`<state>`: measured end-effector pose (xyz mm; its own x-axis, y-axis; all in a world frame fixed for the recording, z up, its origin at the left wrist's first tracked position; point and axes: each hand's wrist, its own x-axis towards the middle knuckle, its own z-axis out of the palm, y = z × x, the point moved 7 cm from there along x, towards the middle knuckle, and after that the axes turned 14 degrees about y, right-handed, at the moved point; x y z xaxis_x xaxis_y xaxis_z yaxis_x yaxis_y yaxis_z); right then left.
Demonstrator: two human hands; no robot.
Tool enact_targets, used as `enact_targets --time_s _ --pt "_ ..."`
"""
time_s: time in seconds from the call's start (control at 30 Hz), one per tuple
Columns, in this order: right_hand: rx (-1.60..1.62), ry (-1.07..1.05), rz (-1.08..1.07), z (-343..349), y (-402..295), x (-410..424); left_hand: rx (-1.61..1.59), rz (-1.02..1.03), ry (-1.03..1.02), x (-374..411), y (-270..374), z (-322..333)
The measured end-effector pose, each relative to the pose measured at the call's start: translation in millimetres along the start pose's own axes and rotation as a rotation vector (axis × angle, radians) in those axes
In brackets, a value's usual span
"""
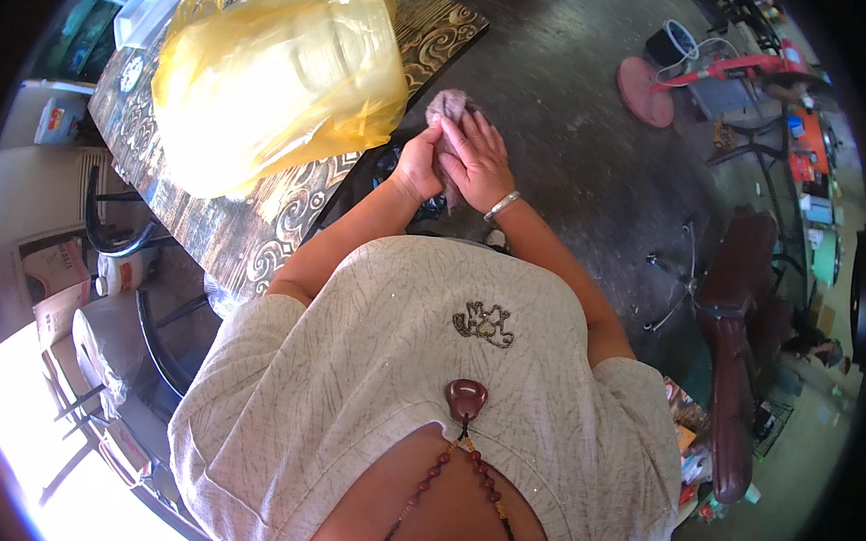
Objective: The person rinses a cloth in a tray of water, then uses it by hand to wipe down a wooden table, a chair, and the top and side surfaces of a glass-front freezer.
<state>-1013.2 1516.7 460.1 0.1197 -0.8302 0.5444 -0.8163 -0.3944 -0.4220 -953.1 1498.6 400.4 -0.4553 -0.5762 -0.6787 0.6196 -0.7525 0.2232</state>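
Observation:
A crumpled greyish-pink cloth [449, 103] hangs between my two hands, beyond the table's edge and over the dark floor. My left hand [421, 163] grips it from one side, thumb on top. From the other side my right hand [480, 158], with a silver bangle at the wrist, lies flat against the cloth, its fingers stretched along it. The hands nearly touch. Beside them, a yellow translucent plastic bag [282, 86] with pale contents rests on the patterned wood table [292, 201]. Glare hides part of the bag.
A white tray [150, 10] lies at the table's far left corner. At right are a red fan with a round base [645, 92] and a dark red padded chair [732, 317]. Black-framed chairs [160, 347] and a white jug [120, 272] stand at left.

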Motion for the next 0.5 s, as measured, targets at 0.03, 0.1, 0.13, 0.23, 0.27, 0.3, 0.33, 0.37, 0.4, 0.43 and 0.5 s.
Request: enact_targets --time_s 0.03,0.1,0.13,0.23,0.27,0.3,0.33,0.37,0.4,0.43,0.5 --pt "0.021 0.012 -0.029 -4 3 1 -0.031 0.010 0.023 2 2 1" --pt "0.143 0.041 -0.015 -16 14 1 -0.057 0.098 0.051 6 4 6" --pt "0.184 0.036 0.006 -22 24 -4 -0.049 0.112 0.045 9 2 10" --pt "0.428 0.004 0.265 -39 73 -21 0.068 0.104 0.042 13 -23 31" --pt "0.612 -0.008 0.490 -45 93 -34 0.189 0.128 -0.017 13 -40 45" --pt "0.800 -0.026 0.716 -48 106 -45 0.309 0.155 -0.070 10 -59 57" --pt "0.914 -0.055 0.835 -53 120 -55 0.491 0.204 -0.170 12 -81 70" --pt "1.001 0.074 0.880 -65 132 -58 0.486 0.116 -0.162 17 -104 77" --pt "1.051 0.038 0.999 -73 149 -65 0.536 0.126 -0.137 18 -111 89" --pt "1.098 -0.002 1.116 -83 168 -73 0.584 0.137 -0.113 18 -116 98" --pt "1.193 0.099 1.198 -107 200 -87 0.660 0.262 0.139 39 -96 81"
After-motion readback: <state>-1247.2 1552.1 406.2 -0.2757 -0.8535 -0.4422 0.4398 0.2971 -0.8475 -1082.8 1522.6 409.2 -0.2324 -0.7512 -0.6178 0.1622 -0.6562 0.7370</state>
